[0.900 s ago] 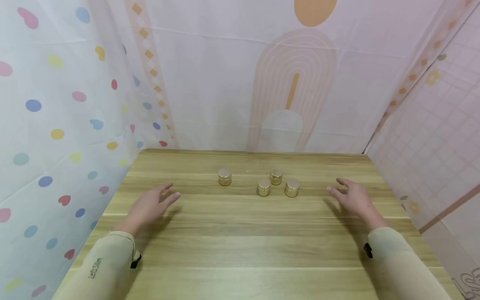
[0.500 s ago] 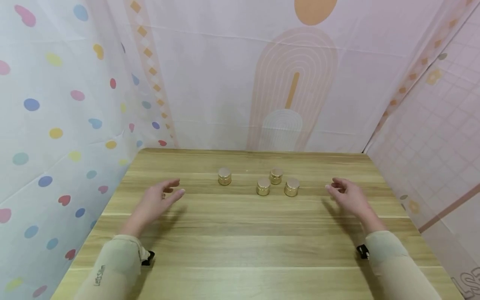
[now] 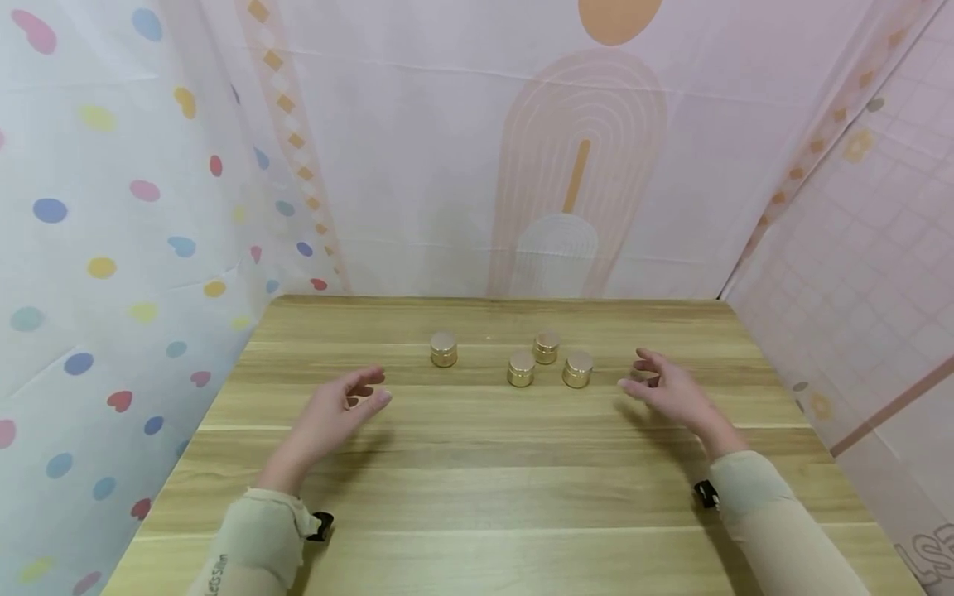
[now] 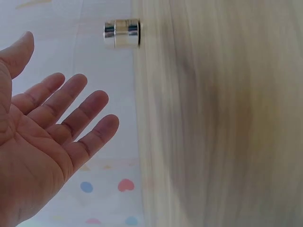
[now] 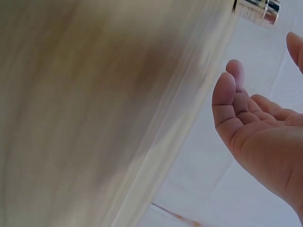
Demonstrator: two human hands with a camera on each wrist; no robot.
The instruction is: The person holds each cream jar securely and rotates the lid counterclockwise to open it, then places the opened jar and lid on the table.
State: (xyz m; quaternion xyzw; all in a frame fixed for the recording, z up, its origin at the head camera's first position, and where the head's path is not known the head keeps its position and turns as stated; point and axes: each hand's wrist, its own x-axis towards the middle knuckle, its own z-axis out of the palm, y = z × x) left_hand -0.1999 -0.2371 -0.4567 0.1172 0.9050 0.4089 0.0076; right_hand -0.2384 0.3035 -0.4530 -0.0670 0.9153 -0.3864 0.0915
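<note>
Several small gold jars with flat lids stand upright on the wooden table. One jar is alone on the left. Three others form a cluster: a front jar, a back jar and a right jar. My left hand hovers over the table, left of the lone jar, fingers relaxed and holding nothing. The left wrist view shows its bare palm and a gold jar beyond the fingertips. To the right of the cluster hangs my right hand, loosely bent and holding nothing.
A pale patterned curtain hangs behind the table's back edge. On the left is a curtain with coloured dots, on the right one with a grid print. Black straps show at both cuffs.
My left hand has moved right, toward the lone jar. The right hand has moved a little left, closer to the cluster. The jars stay in place; the head view has shifted slightly.
</note>
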